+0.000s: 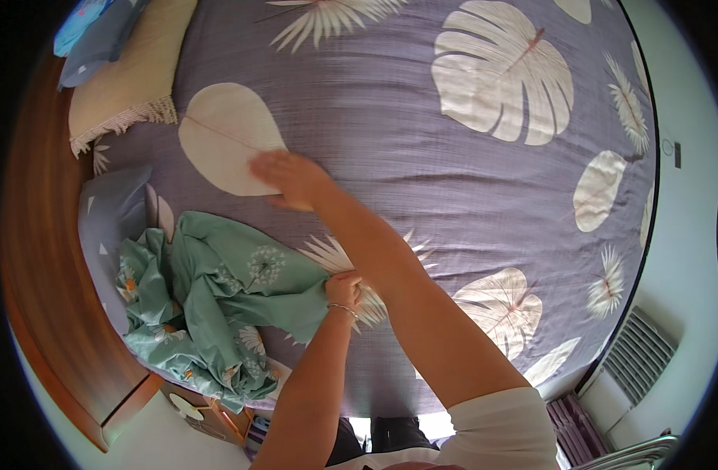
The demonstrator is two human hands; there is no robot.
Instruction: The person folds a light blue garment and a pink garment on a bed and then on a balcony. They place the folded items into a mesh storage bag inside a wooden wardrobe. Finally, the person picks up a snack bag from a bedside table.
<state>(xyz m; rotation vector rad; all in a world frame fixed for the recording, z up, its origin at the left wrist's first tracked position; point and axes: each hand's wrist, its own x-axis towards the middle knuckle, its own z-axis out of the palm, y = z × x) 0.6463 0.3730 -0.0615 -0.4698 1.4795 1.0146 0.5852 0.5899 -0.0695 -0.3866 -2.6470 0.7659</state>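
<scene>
Purple bedding printed with cream leaves spreads beside a brown wooden headboard, with a yellow fringed pillow farther off and a blue-grey pillow nearer. Against the nearer pillow, a green floral cloth lies bunched, its long axis running from there rightward to my left hand. That hand, a thin bracelet at its wrist, is closed around the cloth's right-hand tip, though its fingertips are hidden. My right hand reaches across above a large cream leaf print, fingers extended and pinching nothing visible; it is too blurred to tell whether it touches the surface. Nearly all the cloth sits to the left of my left hand, the nearer of the two, while my right hand is out beyond the cloth's far edge.
</scene>
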